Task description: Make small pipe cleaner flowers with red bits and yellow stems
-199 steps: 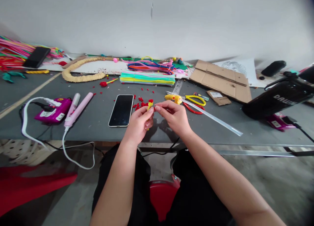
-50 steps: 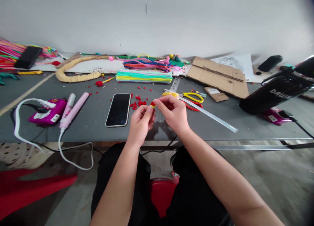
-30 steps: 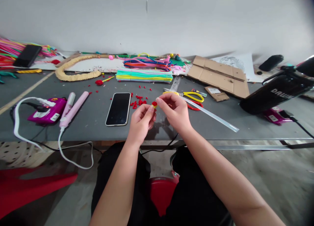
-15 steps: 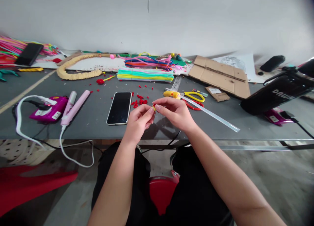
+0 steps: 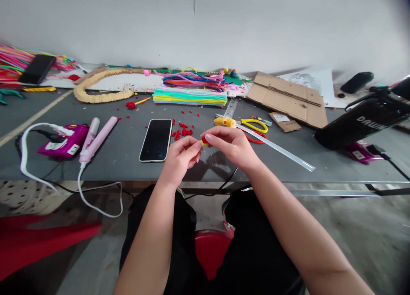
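My left hand (image 5: 178, 160) pinches the yellow stem of a small red-and-yellow craft flower (image 5: 204, 140) between thumb and fingers. The fingertips of my right hand (image 5: 236, 149) close on its red head from the other side, partly covering it. Just beyond my hands lie several loose red petal-like bits (image 5: 183, 131). A similar red flower on a yellow stem (image 5: 131, 105) rests farther back on the left. Behind my right hand is a yellow hot glue gun (image 5: 224, 122) with a long clear glue stick (image 5: 282, 150) sticking out.
Left of my hands lie a phone (image 5: 155, 140), a pink hair straightener (image 5: 98, 139) and a purple power strip (image 5: 64, 143). Yellow-handled (image 5: 256, 125) and red-handled scissors sit to the right. Bundled pipe cleaners (image 5: 190, 97), cardboard (image 5: 285, 99) and a black bottle (image 5: 361, 120) stand around the grey table (image 5: 128, 171).
The flower has turned from upright to tilted toward the right. My right fingers have shifted around its red head, briefly hiding more of it. Both hands stay close together.
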Tool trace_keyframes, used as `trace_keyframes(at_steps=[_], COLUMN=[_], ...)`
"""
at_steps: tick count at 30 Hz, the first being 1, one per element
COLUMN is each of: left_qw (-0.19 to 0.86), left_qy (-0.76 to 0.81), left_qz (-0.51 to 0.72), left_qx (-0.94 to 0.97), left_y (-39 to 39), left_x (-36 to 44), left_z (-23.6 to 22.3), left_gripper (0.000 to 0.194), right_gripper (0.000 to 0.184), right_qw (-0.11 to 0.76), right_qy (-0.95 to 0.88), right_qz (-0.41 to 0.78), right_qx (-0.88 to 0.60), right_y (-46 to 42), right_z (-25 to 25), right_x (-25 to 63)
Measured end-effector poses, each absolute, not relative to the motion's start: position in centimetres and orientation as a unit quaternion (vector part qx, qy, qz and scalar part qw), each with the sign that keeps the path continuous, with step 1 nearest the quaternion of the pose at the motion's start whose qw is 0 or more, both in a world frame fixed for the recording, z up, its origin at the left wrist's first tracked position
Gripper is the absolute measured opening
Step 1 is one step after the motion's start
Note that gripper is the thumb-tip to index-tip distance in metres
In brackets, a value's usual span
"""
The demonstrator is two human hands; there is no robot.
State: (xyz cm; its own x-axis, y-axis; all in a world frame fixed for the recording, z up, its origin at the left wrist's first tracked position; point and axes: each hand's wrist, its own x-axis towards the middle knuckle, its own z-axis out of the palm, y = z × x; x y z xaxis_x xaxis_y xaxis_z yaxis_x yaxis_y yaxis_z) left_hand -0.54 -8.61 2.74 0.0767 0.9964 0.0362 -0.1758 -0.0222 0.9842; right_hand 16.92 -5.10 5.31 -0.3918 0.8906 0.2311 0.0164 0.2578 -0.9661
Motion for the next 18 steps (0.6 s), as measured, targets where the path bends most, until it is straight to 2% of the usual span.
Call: trace_keyframes(at_steps=[18], left_qw=[0.568], left_qy=[0.433], left_qz=[0.51], left_qx=[0.479], left_y=[-8.62], left_x=[-0.69], left_z=[2.71], left_gripper=[0.025], right_gripper=[0.027], right_qw=[0.416], right_qy=[-0.695], right_qz=[0.48], right_qx=[-0.339], right_y=[-5.12], right_z=[4.98], right_x=[16.7])
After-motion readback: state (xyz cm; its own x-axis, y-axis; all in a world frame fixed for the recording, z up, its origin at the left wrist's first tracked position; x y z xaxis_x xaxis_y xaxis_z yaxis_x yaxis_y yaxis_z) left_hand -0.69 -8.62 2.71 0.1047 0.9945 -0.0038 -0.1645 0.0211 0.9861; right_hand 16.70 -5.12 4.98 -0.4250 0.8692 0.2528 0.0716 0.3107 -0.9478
